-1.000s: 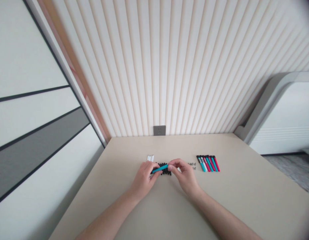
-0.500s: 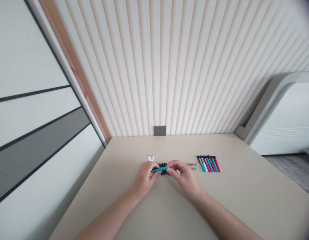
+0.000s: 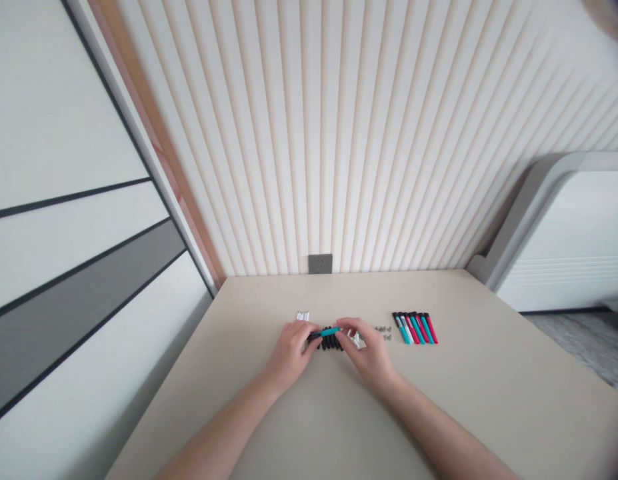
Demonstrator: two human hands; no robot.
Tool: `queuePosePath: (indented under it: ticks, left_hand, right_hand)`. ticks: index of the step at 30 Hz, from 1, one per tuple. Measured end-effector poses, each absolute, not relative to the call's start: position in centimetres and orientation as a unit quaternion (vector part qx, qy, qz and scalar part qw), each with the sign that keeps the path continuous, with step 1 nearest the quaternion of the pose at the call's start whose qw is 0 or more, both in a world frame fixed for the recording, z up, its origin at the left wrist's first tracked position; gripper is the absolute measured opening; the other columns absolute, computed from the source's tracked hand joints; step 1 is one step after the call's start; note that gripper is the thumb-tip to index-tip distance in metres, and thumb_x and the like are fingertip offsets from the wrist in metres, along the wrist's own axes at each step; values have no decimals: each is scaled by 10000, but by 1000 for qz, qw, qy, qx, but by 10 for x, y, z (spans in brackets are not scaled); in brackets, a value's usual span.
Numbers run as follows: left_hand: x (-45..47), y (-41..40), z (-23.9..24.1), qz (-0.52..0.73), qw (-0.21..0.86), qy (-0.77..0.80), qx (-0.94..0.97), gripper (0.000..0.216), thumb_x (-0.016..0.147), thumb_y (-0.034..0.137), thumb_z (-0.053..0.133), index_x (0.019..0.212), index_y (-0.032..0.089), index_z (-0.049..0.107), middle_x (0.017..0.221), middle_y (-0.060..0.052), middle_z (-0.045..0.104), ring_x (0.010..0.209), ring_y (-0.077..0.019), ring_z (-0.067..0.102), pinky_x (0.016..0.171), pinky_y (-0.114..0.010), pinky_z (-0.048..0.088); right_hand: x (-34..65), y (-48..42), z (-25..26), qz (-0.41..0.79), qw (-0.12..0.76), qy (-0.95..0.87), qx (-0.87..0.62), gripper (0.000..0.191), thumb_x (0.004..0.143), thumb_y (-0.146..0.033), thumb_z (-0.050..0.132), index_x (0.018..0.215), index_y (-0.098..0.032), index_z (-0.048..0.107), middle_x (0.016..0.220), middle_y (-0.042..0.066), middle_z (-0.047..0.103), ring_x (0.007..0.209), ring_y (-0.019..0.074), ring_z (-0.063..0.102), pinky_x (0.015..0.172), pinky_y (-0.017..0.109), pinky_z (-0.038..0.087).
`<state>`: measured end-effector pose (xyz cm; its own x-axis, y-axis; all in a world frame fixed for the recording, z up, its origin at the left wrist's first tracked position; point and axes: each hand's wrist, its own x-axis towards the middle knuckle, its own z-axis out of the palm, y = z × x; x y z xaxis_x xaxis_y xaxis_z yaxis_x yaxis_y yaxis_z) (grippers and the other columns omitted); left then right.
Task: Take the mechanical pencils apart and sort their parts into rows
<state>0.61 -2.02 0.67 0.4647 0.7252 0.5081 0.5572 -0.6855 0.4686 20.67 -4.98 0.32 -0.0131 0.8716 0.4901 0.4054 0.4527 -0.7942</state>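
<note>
Over the middle of the table, a slim teal pen barrel (image 3: 331, 331) with a black end lies level between my two hands. My left hand (image 3: 293, 348) pinches the black part at its left end with thumb and fingers. At the other end, my right hand (image 3: 367, 348) grips the teal part between thumb and forefinger. Just beneath the barrel is a row of small black parts (image 3: 331, 343), partly covered by it and my fingers. Small white pieces (image 3: 356, 338) show by my right palm, mostly hidden.
Thin white sticks (image 3: 303, 315) lie behind my left hand. Small silvery pieces (image 3: 387, 333) sit in rows right of my right hand. Farther right is a row of teal, white and red pens with black ends (image 3: 416, 328). A wall socket (image 3: 320, 264) is behind the table (image 3: 309, 413).
The teal barrel has moved slightly right and up between my hands. More of the black part now shows by my left fingers. The view has shifted a little.
</note>
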Motion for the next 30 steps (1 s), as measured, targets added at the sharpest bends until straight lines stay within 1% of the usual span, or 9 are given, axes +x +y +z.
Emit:
queuePosePath:
  ticks: [4,7,9,12,14,16,19,21,30]
  left_hand:
    - [1,-12,5,383,163,395,819,105,900,300,585,918,214,643,877,-34,674,868,-191,610,813,-324,459]
    - [-5,-4,5,447,240,434,745,179,895,361,577,933,200,647,890,-38,683,851,-177,626,792,-293,480]
    - [-10,2,4,499,303,453,674,250,897,405,556,976,181,634,915,-50,692,838,-175,640,762,-278,494]
    - [-18,11,0,560,337,455,604,295,896,414,550,1031,157,600,994,-83,690,903,-190,645,767,-280,500]
    - [-24,14,0,550,306,464,624,268,903,395,543,1018,161,604,963,-76,686,872,-187,641,757,-288,500]
    - [-29,16,1,510,221,465,689,204,900,353,554,974,178,628,919,-60,675,858,-188,624,782,-313,491]
    - [-35,16,6,428,72,455,777,115,889,264,574,950,209,655,924,-49,658,905,-204,595,846,-358,464]
    - [-38,17,7,388,20,465,796,110,883,213,577,958,216,658,936,-49,652,909,-208,590,843,-363,461]
    - [-42,22,-3,364,20,506,782,93,876,163,570,922,184,649,885,-47,644,865,-193,589,796,-332,463]
  right_hand:
    - [202,-48,4,227,518,-673,-476,209,885,-312,573,1064,-225,638,985,43,691,823,165,616,790,293,496]
    - [201,-40,10,216,496,-684,-490,227,920,-310,512,1097,-226,627,1031,53,674,872,170,616,808,302,490]
    - [201,-29,14,193,454,-719,-490,204,931,-276,485,1046,-218,643,1056,62,659,937,180,604,850,316,475]
    - [199,-4,17,147,335,-789,-493,182,910,-186,505,968,-209,676,1018,60,664,987,191,586,904,328,440]
    - [196,14,16,111,251,-827,-491,221,907,-135,495,986,-208,688,1021,65,666,1002,191,578,908,322,423]
    - [191,30,15,66,183,-862,-469,234,907,-125,502,1014,-214,691,1044,70,661,1029,198,563,911,324,406]
    - [184,45,13,1,114,-904,-413,232,911,-134,521,1056,-221,679,1043,73,653,1027,205,550,883,328,395]
    - [181,49,13,-36,87,-922,-374,219,924,-148,518,1064,-214,673,1014,78,651,1007,204,546,868,329,386]
    - [176,47,14,-95,78,-943,-308,194,964,-239,488,1002,-183,670,956,82,650,958,196,541,840,323,365]
